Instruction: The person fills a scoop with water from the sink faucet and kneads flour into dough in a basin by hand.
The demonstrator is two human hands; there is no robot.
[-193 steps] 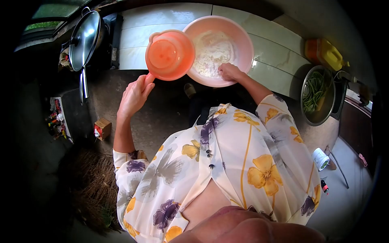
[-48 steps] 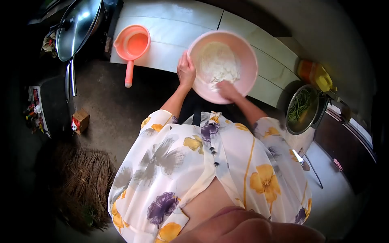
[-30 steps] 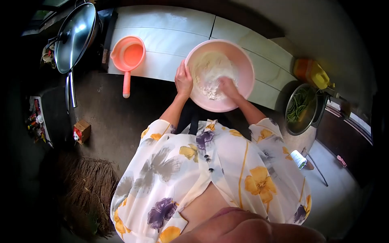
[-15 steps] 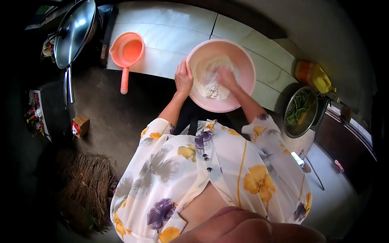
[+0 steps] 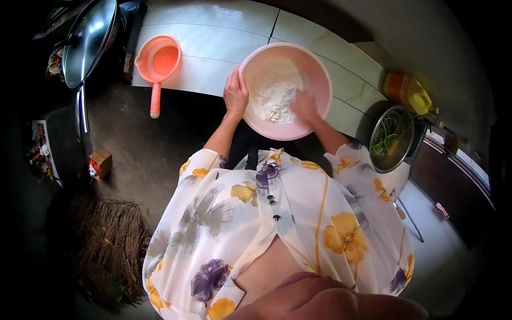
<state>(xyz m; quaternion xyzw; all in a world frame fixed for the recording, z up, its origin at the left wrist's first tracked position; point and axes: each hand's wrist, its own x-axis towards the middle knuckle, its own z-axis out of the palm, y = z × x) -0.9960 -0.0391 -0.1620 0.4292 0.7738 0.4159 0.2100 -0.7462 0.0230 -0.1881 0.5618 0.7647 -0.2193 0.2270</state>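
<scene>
A large pink basin (image 5: 320, 80) rests at the front edge of the tiled counter, with white flour (image 5: 277, 96) inside it. My left hand (image 5: 235, 95) grips the basin's left rim, fingers outside and pressed to the wall. Inside the basin, at the right of the flour, is my right hand (image 5: 305, 106); motion blurs its fingers, so their pose and anything in them cannot be made out. An orange-pink dipper (image 5: 162, 60) stands on the counter to the left, its handle sticking out over the edge.
At the upper left is a pan with a glass lid (image 5: 90, 40). To the right are a metal bowl of green beans (image 5: 389, 133) and a yellow oil jug (image 5: 416, 98). A small box (image 5: 101, 162) and dry brushwood (image 5: 114, 245) lie at lower left.
The dipper, earlier in my left hand, now stands on the counter, and that hand has taken the basin's rim. My right hand has shifted within the basin, lately toward its right side.
</scene>
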